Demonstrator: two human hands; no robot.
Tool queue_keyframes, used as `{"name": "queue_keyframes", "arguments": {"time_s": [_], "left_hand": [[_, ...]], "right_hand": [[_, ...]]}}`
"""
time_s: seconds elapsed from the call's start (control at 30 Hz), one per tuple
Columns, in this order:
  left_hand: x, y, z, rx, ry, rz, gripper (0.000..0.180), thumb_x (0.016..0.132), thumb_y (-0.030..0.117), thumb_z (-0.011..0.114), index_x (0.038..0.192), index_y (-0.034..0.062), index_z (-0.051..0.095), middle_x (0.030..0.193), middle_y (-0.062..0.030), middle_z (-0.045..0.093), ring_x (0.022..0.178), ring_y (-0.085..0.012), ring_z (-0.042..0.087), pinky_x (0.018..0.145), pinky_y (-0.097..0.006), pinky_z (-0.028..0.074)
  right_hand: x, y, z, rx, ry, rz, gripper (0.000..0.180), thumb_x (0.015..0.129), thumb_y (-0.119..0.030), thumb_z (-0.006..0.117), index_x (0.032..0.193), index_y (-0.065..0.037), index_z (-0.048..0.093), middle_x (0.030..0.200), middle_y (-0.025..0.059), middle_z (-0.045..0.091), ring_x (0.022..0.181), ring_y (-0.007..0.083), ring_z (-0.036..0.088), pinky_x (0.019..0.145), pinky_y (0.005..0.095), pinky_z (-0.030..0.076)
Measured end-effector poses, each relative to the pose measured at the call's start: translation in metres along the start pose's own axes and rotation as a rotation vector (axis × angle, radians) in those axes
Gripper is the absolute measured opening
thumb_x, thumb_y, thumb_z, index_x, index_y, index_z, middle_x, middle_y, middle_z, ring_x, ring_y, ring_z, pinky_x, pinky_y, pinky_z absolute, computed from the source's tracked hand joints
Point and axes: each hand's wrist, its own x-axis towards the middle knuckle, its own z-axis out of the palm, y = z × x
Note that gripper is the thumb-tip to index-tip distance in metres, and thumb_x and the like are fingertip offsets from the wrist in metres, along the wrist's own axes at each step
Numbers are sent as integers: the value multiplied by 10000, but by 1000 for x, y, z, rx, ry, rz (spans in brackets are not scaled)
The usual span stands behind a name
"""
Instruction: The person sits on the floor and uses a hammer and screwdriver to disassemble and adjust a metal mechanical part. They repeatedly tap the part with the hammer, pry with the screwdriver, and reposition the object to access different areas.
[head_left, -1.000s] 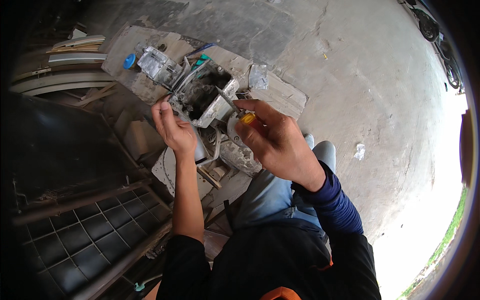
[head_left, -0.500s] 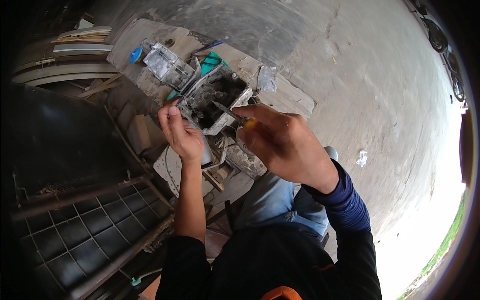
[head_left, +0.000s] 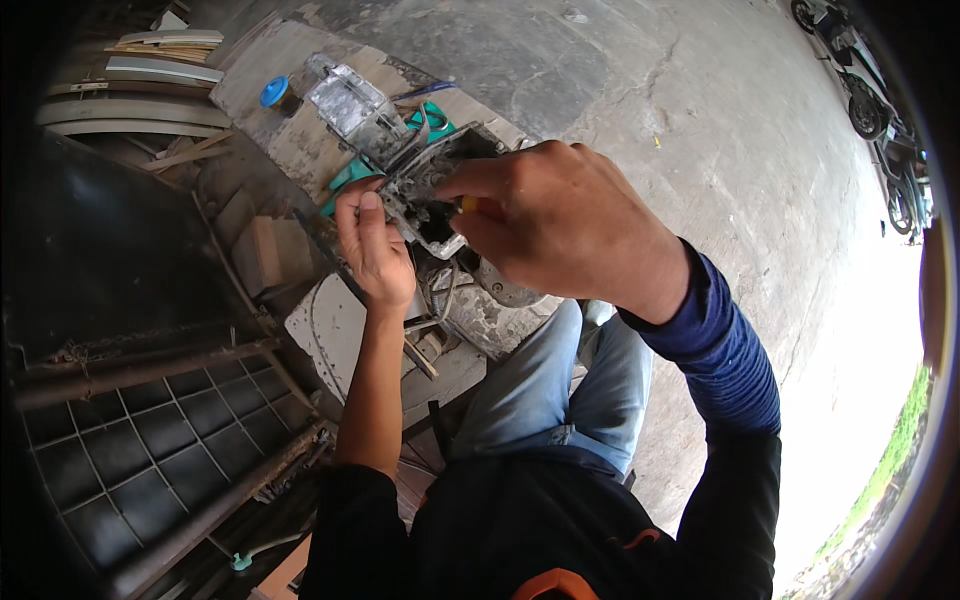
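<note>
A dirty grey metal housing [head_left: 437, 243], its top open, sits on a worn board in front of me. My left hand [head_left: 378, 250] is closed on its left edge, thumb on the near side and fingers curled. My right hand [head_left: 575, 225] reaches over the housing from the right, closed on a screwdriver [head_left: 468, 203]. Only a bit of its yellow handle shows; the blade is hidden by my fingers and the housing. Grimy, lumpy parts fill the inside, partly covered by my right hand. Just beyond lies a silver metal cover [head_left: 345, 100], close against the housing.
A blue-lidded jar [head_left: 275, 92] stands at the board's far left. Teal cloth [head_left: 350, 176] lies beside the housing. Wood blocks [head_left: 272, 252] and a wire grid [head_left: 150, 450] are at left, stacked strips [head_left: 140, 110] behind. Motorcycles [head_left: 865, 105] are parked far right on the concrete floor.
My right hand has moved up and left over the housing, lowering the screwdriver into it, so its blade no longer shows. My left hand stays at the housing's edge. The view has shifted slightly.
</note>
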Motion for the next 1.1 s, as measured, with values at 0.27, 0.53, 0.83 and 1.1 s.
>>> {"name": "queue_keyframes", "arguments": {"time_s": [0.27,0.53,0.83,1.1], "left_hand": [[-1,6,3,10,-6,-47,209,1006,225,465,1069,41,543,928,35,543,587,8,271,459,-157,197],[-2,17,11,32,81,-139,215,982,218,491,1025,17,552,850,22,496,638,-11,282,574,-176,210],[2,-2,-10,50,72,-102,198,994,175,466,1059,3,539,1009,-41,550,833,-60,416,726,-184,340],[5,1,1,77,66,-4,213,993,193,470,1008,-3,552,883,-3,512,706,-36,338,654,-197,273]], "right_hand": [[28,-2,-14,-215,-171,-121,221,802,-140,593,979,-89,716,802,128,702,773,272,692,716,385,552],[46,-1,-31,-167,-282,-165,220,809,-180,589,938,-65,725,907,108,710,854,285,684,807,392,540],[30,7,-3,-112,-228,-59,223,797,-164,585,947,-70,720,856,141,700,856,303,681,793,396,538],[27,19,4,98,-161,-52,251,771,-136,576,961,-43,712,822,158,693,812,313,684,750,388,548]]}}
